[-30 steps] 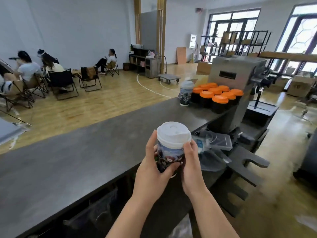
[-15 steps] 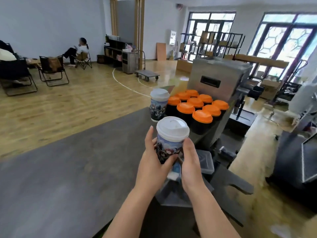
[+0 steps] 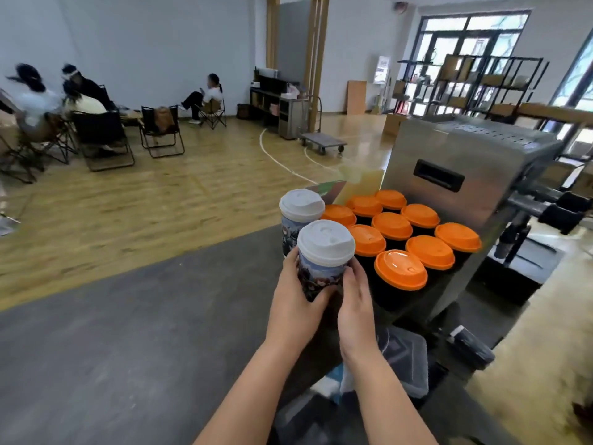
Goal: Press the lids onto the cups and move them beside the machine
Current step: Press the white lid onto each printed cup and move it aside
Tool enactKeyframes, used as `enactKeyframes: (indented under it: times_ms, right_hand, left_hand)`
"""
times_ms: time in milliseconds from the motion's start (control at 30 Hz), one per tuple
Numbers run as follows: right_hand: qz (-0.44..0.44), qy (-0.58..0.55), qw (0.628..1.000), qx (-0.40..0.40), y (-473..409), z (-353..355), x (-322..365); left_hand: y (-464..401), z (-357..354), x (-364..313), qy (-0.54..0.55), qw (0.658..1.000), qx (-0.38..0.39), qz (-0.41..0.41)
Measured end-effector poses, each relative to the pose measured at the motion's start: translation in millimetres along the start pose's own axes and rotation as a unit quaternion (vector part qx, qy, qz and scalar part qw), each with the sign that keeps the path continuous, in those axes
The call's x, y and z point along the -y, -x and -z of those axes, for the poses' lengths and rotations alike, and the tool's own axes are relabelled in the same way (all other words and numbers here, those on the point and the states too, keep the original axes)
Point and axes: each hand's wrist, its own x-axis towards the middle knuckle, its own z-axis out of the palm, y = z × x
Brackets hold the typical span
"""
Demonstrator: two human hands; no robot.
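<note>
A printed paper cup (image 3: 317, 274) with a white lid (image 3: 325, 240) pressed on it is held between both my hands above the dark counter (image 3: 134, 342). My left hand (image 3: 298, 303) grips its left side and base with curled fingers. My right hand (image 3: 354, 297) holds the right side, fingers curved along the wall. Just behind it stands a second printed cup with a white lid (image 3: 300, 216). Several black cups with orange lids (image 3: 401, 239) stand in rows beside the steel machine (image 3: 462, 175).
A clear plastic container (image 3: 406, 358) and a bag lie below my right forearm at the counter's end. Beyond the counter are a wooden floor, folding chairs with seated people (image 3: 80, 104), a flat cart (image 3: 324, 143) and shelving (image 3: 462, 85).
Both hands have carried the lidded cup forward along the counter, up to the other white-lidded cup and the orange-lidded row beside the machine. The grip is unchanged.
</note>
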Motion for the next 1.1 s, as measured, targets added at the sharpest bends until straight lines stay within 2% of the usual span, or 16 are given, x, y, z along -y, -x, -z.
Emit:
enactKeyframes:
  times_ms: [133,233,567,933,1100]
  right_hand:
    - [-0.004,-0.006,0.999,0.038,-23,10,-8]
    - [-0.002,0.005,0.998,0.07,-36,14,-12]
    - [0.014,0.021,0.994,0.102,-48,22,-22]
    - [0.02,0.014,0.996,0.089,-38,26,-22]
    - [0.011,-0.004,0.999,0.041,-26,28,-18]
  left_hand:
    - [-15,-19,6,-0.056,0.997,-0.057,-0.003]
    - [-21,-29,10,-0.047,0.995,-0.081,0.016]
    - [-22,-41,16,-0.022,0.993,-0.108,0.03]
    - [-15,-44,15,-0.059,0.992,-0.108,0.027]
    - [-10,-37,17,-0.076,0.991,-0.105,0.041]
